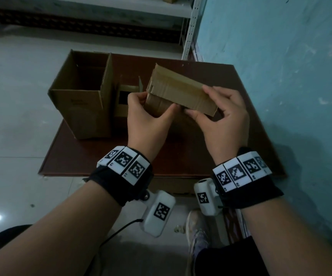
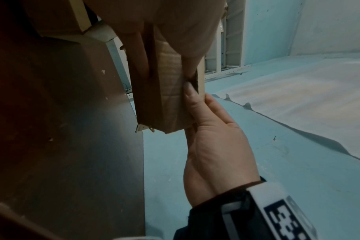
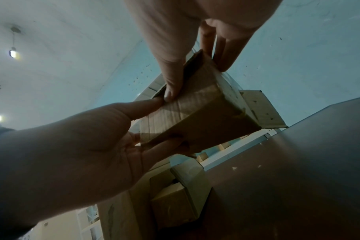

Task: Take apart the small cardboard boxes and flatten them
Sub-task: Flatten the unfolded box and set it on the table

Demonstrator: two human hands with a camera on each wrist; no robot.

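Box: we've got the small box (image 1: 178, 94) up above the board (image 1: 231, 124).
Left hand (image 1: 145, 118): pinching its near end.
Right hand (image 1: 226, 116): gripping the other end.

Small brown cardboard box (image 1: 178, 96) held up above the counter (image 1: 231, 116), tilted, long side slanting down to the right, tape strip along top seam, still box-shaped, near end flap partly lifted. Second small box (image 1: 124, 100) standing on counter, top flaps open, dark inside.
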